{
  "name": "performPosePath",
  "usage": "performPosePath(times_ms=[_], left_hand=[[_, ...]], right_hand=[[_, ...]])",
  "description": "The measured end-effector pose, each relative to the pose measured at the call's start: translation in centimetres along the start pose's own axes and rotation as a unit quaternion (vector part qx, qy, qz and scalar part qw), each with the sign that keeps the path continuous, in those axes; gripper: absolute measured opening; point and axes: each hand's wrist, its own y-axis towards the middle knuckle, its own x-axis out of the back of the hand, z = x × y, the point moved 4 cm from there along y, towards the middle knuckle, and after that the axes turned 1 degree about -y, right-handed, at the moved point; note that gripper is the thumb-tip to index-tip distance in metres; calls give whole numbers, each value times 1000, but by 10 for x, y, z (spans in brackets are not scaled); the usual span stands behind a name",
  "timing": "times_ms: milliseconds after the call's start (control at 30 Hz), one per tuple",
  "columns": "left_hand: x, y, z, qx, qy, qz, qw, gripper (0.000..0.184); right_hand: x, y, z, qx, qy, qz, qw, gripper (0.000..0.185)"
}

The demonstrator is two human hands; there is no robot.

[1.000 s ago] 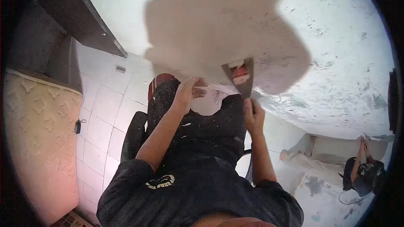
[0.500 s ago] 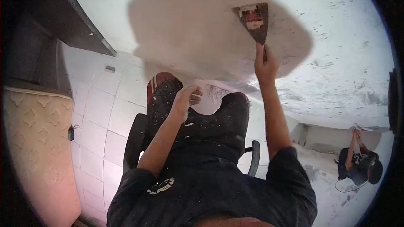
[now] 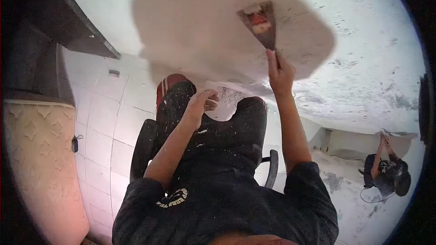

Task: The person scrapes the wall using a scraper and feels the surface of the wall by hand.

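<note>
My right hand (image 3: 281, 77) grips the handle of a putty knife (image 3: 262, 26) with a wide metal blade and a red and white label. The blade lies at the pale wall (image 3: 345, 63), inside my shadow; whether its edge touches the surface I cannot tell. Over my thigh, near the knee, my left hand (image 3: 200, 105) is held loosely with its fingers slightly bent and apart, and nothing shows in it. White flecks dot my dark trousers (image 3: 218, 138).
I sit in a chair with black armrests (image 3: 271, 170). At left, a quilted mattress (image 3: 41, 154) stands by the tiled floor (image 3: 97, 122), below a dark panel (image 3: 86, 18). A small block (image 3: 114, 73) lies on the tiles. At far right another person (image 3: 388, 172) reaches up to the wall.
My right hand and the putty knife have moved left along the wall. The left hand has barely moved. The whole view has shifted slightly.
</note>
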Motion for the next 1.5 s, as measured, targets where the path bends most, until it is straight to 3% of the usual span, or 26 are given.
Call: performPosePath(times_ms=[167, 200, 267, 300, 367, 400, 467, 533, 700, 800, 867, 967, 1033, 1067, 1100, 1167, 1267, 1333, 1400, 1500], left_hand=[[-5, -3, -7, -10, -5, 32, 999, 29], [-3, -3, -6, -6, 5, 23, 1000, 29], [-7, 0, -6, -2, 3, 12, 1000, 28], [-7, -1, -4, 0, 2, 1, 1000, 28], [-9, 2, -3, -2, 15, 13, 1000, 27], [-12, 0, -7, -1, 23, 21, 1000, 27], [-13, -6, -12, 2, 29, 32, 999, 27], [-11, -7, -16, -18, 6, 19, 1000, 26], [6, 4, -12, 2, -19, -24, 1000, 27], [12, 12, -6, 21, -19, -26, 999, 27], [10, 16, -7, -15, -53, -4, 998, 27], [7, 18, -9, 14, -52, -16, 998, 27], [8, 21, -9, -9, -54, -8, 998, 28], [7, 16, -4, -24, -55, 1, 998, 28], [3, 10, -4, -20, -50, 3, 999, 28], [-2, 4, -16, -3, -29, -2, 1000, 28], [6, -2, -17, -26, -55, 8, 998, 28], [7, -3, -27, -24, -67, -38, 997, 26], [15, 1, -24, -27, -80, -37, 996, 26], [24, 15, -17, -1, -84, -40, 996, 27]], right_hand=[[44, -28, -13, -64, 8, -16, 998, 21], [44, -13, -9, 11, 18, -44, 999, 23], [20, 39, 13, -23, 25, 21, 999, 28], [8, 61, 48, 23, -43, 40, 998, 34], [-25, 88, 92, 121, -36, 31, 992, 31], [-25, 87, 99, 119, -35, 27, 992, 31], [-26, 76, 108, 75, -11, 83, 994, 31], [-17, 49, 71, 1, 34, 100, 994, 30], [48, -34, -7, -82, -27, 46, 995, 24], [82, -54, -19, -99, -38, 22, 994, 23], [103, -54, -18, -149, -61, 33, 986, 25], [111, -20, -9, -158, -55, 42, 985, 27], [74, 37, 19, -59, -11, 14, 998, 27], [48, 58, 28, -44, 87, 36, 995, 30], [31, 76, 59, -34, -47, 79, 995, 34], [5, 91, 94, 44, -38, 107, 993, 36], [10, 72, 99, -7, 25, 122, 992, 35], [34, 48, 71, 8, 28, 70, 997, 33], [69, 20, 43, -134, 8, 56, 989, 29], [115, -14, 4, -146, -9, 19, 989, 27]])
